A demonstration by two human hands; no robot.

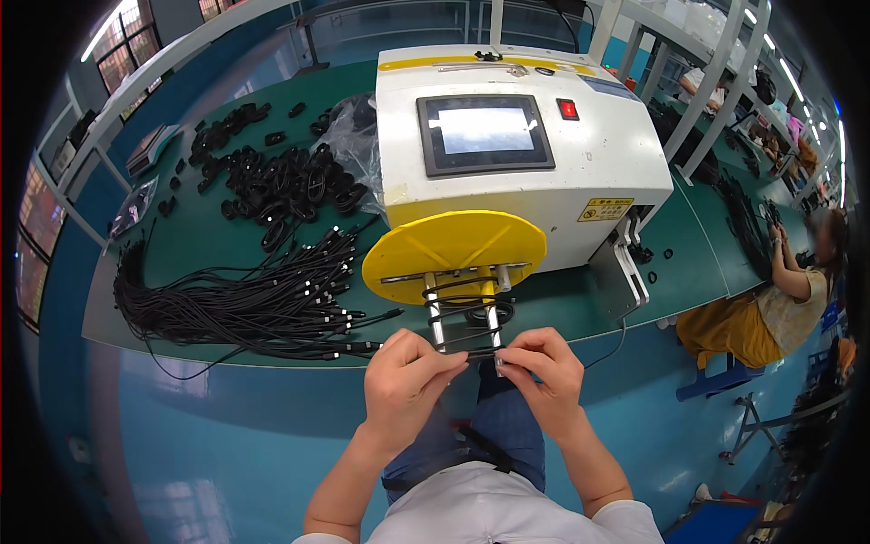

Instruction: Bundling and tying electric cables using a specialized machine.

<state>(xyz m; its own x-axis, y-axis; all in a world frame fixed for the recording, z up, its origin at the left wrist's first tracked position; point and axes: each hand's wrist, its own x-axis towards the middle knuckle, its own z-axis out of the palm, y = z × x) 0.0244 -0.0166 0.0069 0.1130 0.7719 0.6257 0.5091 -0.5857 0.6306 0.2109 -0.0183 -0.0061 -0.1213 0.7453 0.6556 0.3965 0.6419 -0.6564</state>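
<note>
A black cable (481, 354) spans the gap between my hands, in front of a winding machine. My left hand (399, 381) pinches it between thumb and fingertips, left of the two metal prongs (493, 326). On the other side, my right hand (549, 374) is closed in a pinch on the cable, close to the tip of the right prong. Loose turns of black cable loop around both prongs, which stick out toward me from a round yellow disc (426, 243). My fingertips partly hide the cable's ends.
The white machine (517, 77) carries a screen (485, 134) and a red switch (567, 110). Left on the green table lie a bundle of straight black cables (208, 304) and a heap of coiled cables (272, 186). A metal bracket (621, 276) juts at right; another person (784, 299) sits farther right.
</note>
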